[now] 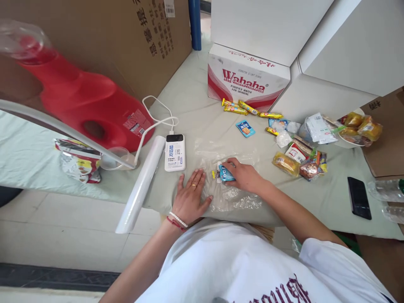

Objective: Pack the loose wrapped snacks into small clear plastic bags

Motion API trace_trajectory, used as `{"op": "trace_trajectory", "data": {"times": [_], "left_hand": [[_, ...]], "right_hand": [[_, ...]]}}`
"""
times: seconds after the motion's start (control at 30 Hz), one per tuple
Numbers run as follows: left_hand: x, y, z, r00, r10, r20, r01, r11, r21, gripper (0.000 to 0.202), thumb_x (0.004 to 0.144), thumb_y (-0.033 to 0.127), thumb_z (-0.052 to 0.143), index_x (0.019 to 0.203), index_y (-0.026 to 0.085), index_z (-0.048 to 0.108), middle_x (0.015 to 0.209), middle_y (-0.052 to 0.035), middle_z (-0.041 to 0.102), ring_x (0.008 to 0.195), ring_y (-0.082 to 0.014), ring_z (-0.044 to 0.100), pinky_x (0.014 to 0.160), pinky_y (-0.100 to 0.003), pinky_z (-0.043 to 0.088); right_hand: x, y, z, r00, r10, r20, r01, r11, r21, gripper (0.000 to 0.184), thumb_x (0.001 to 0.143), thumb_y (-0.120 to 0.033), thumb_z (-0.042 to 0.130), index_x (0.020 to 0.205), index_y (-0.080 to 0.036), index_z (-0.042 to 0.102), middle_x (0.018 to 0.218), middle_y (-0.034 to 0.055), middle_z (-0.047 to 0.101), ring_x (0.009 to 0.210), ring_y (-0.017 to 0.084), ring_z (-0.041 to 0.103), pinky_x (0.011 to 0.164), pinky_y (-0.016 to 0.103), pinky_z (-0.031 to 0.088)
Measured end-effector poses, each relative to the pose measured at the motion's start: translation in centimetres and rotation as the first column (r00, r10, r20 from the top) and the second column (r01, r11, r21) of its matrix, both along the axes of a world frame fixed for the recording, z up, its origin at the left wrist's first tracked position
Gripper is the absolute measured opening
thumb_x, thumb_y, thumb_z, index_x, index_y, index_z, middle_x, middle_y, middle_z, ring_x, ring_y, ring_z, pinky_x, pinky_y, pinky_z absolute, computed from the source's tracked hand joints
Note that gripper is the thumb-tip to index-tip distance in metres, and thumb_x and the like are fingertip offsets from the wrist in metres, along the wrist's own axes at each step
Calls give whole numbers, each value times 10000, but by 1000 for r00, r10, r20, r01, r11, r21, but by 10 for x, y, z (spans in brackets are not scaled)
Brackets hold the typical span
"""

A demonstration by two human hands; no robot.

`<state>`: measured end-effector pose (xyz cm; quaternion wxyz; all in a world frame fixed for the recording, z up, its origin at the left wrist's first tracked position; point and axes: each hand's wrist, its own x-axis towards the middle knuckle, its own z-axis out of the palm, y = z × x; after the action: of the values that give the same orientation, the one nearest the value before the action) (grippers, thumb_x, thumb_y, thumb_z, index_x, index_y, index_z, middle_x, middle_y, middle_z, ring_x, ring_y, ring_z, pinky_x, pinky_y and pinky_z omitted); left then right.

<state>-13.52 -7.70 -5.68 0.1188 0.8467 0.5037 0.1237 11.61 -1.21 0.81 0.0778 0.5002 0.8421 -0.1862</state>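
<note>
My right hand [244, 174] is closed over a small blue snack packet [224, 173], its fingers covering the packet's right side. A bit of white and yellow wrapping shows at the packet's left edge; I cannot tell what it is. Beneath lies a crinkled sheet of clear plastic film [243, 200], spread on the cloth-covered table. My left hand [191, 195] rests flat with fingers spread, beside the film's left edge, and holds nothing. A white power bank [175, 153] with a cable lies just beyond its fingertips.
To the left are a roll of clear film [142, 185], a red jug [94, 101] and a plastic cup [116, 159]. Yellow snack sticks [235, 110] lie before a Wahaba-style water carton [246, 80]. Packaged snacks [285, 164], a phone [359, 198] and bottles [386, 190] stand right.
</note>
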Motion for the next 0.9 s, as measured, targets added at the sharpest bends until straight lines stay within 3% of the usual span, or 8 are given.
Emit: {"op": "trace_trajectory", "data": {"times": [0.2, 0.27, 0.4, 0.5, 0.63, 0.73, 0.8, 0.9], "left_hand": [[1, 1, 0, 1000, 25, 6, -25, 1000, -2, 728, 995, 509, 465, 1623, 162, 340, 1664, -172, 356, 1543, -352, 363, 1281, -622, 113], [2, 1, 0, 999, 33, 7, -33, 999, -3, 698, 1008, 496, 446, 1620, 175, 347, 1665, -161, 360, 1544, -341, 363, 1282, -618, 114], [2, 0, -1, 999, 41, 18, -41, 999, -2, 687, 1003, 485, 464, 1615, 192, 359, 1667, -158, 361, 1542, -345, 365, 1279, -622, 118], [-1, 1, -2, 998, 48, 51, -47, 999, -6, 661, 1008, 463, 454, 1611, 208, 366, 1664, -157, 373, 1529, -336, 393, 1279, -609, 146], [-15, 4, 2, 994, -4, 113, 11, 998, -56, 590, 1015, 375, 413, 1587, 231, 397, 1698, -148, 305, 1551, -307, 359, 1276, -605, 159], [-31, 5, 10, 979, -120, 163, 139, 984, -115, 600, 950, 305, 465, 1541, 204, 454, 1726, -164, 214, 1589, -313, 272, 1279, -612, 138], [-38, 7, 13, 965, -187, 184, 215, 966, -145, 581, 890, 303, 538, 1462, 201, 540, 1728, -170, 206, 1592, -337, 254, 1276, -628, 123], [-43, 11, 11, 958, -210, 195, 243, 955, -169, 344, 895, 340, 589, 1206, 244, 699, 1680, -142, 357, 1554, -356, 337, 1259, -664, 123]], "right_hand": [[12, -4, 6, 995, -17, -95, 20, 999, 33, 471, 1032, -358, 516, 1484, -229, 484, 1504, 132, 486, 1075, 248, 691, 885, 370, 558], [23, 2, 13, 987, -143, -78, 152, 981, 118, 428, 1069, -332, 393, 1462, -206, 507, 1488, 141, 509, 1079, 262, 687, 874, 372, 559], [70, 32, 16, 897, -442, 26, 411, 853, 321, 476, 1065, -360, 343, 1474, -166, 492, 1497, 196, 486, 1080, 336, 677, 858, 425, 553], [108, 48, 11, 844, -516, 144, 474, 845, 250, 504, 1024, -353, 446, 1486, -155, 478, 1513, 227, 453, 1122, 365, 665, 897, 443, 542], [118, 18, 11, 908, -417, 25, 408, 897, 170, 605, 985, -387, 553, 1537, -180, 415, 1608, 219, 347, 1238, 362, 613, 995, 482, 524], [98, -39, 6, 957, -146, -253, 195, 964, 183, 515, 1016, -459, 528, 1470, -218, 491, 1508, 171, 495, 1303, 312, 557, 1058, 479, 504], [83, -77, -7, 947, 47, -317, -4, 991, 136, 542, 970, -507, 622, 1428, -230, 537, 1462, 157, 555, 1304, 313, 539, 1085, 505, 486], [73, -109, -35, 926, 71, -371, 2, 982, 191, 291, 1002, -379, 604, 1252, -241, 661, 1361, 136, 642, 1241, 307, 563, 1048, 536, 493]]}}
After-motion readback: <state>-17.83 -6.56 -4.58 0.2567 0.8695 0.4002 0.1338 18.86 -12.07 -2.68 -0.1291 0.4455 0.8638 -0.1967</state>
